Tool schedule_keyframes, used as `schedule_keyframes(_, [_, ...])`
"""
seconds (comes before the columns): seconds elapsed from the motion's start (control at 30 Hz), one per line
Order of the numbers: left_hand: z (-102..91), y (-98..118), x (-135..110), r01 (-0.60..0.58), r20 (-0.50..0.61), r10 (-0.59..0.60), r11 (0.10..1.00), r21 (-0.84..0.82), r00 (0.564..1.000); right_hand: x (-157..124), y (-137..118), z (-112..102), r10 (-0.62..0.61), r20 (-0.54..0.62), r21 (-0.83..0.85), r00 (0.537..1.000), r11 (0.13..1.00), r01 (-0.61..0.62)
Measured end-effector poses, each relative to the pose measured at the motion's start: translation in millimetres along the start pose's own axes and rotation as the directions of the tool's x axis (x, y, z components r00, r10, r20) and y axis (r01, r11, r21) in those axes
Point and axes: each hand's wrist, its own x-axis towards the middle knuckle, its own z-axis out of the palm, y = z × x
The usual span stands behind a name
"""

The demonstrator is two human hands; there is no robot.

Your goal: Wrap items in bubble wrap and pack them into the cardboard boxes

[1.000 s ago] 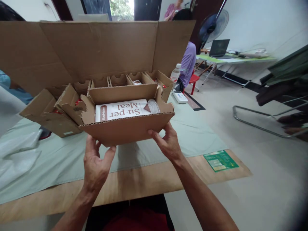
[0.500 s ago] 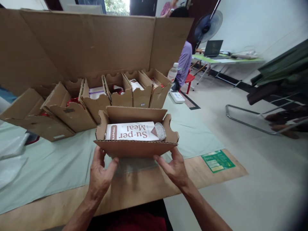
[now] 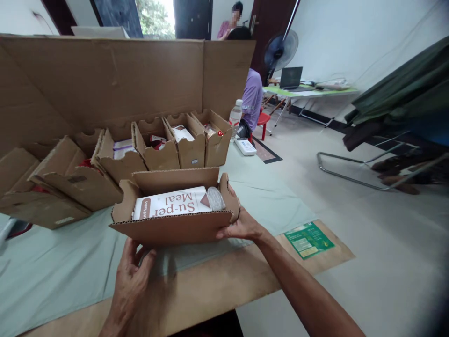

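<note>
In front of me is an open cardboard box (image 3: pixel 171 231), its right end a little higher than its left. Inside lies a white carton (image 3: pixel 171 204) printed "Su-per Meal", its lettering upside down to me, beside a roll of clear bubble wrap (image 3: pixel 215 199). My right hand (image 3: pixel 242 222) grips the box's right end, thumb along the front and fingers round the side. My left hand (image 3: pixel 132 271) is at the lower left front edge, thumb and fingers apart, fingertips partly hidden by the box; whether they bear its weight I cannot tell.
Behind stands a row of several cardboard bins (image 3: pixel 157 152) against a tall cardboard panel (image 3: pixel 140 79). A water bottle (image 3: pixel 235 114) and a white device (image 3: pixel 245 146) are at the table's far right. A green printed sheet (image 3: pixel 308 240) lies near the right corner. A person (image 3: pixel 252 96) sits beyond.
The view has shifted right. My right hand has moved from the box's lower front edge up round its right end, and the box now slants. My left hand stays near the lower left edge.
</note>
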Motion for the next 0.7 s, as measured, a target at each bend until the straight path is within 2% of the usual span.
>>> schedule_keyframes(0.13, [15.1,-7.2,-0.6,-0.040,0.096,0.031,0.995,0.091,0.995,-36.4,-15.6,-6.2,0.028,-0.202,-0.042,0.979,0.998,-0.038])
schedule_keyframes(0.2, [24.9,-13.4,-2.4,-0.089,0.129,0.065,0.978,0.190,0.990,-61.3,-23.7,-19.5,0.058,-0.342,-0.076,0.938,0.993,-0.089])
schedule_keyframes(0.27, [32.2,-22.1,-3.8,-0.141,0.138,0.102,0.939,0.315,0.985,-83.5,-28.4,-38.5,0.070,-0.509,-0.116,0.858,0.982,-0.149])
schedule_keyframes(0.37, [36.5,-37.2,-5.3,-0.256,0.161,0.203,0.845,0.469,0.966,-100.4,-25.6,-72.4,0.017,-0.711,-0.200,0.703,0.954,-0.224])
schedule_keyframes(0.43, [36.9,-45.6,-6.4,-0.356,0.198,0.296,0.779,0.516,0.935,-97.4,-16.1,-94.3,-0.060,-0.779,-0.269,0.624,0.931,-0.247])
schedule_keyframes(0.53, [37.3,-52.6,-8.2,-0.440,0.236,0.373,0.714,0.544,0.897,-75.2,6.7,-119.5,-0.142,-0.828,-0.340,0.542,0.896,-0.286])
schedule_keyframes(0.63, [38.3,-54.8,-9.2,-0.460,0.249,0.390,0.689,0.560,0.887,-44.5,31.7,-132.9,-0.154,-0.858,-0.347,0.490,0.878,-0.331])
schedule_keyframes(0.7, [39.1,-55.9,-9.2,-0.467,0.246,0.401,0.680,0.565,0.882,-25.5,45.6,-137.3,-0.170,-0.858,-0.363,0.485,0.868,-0.338])
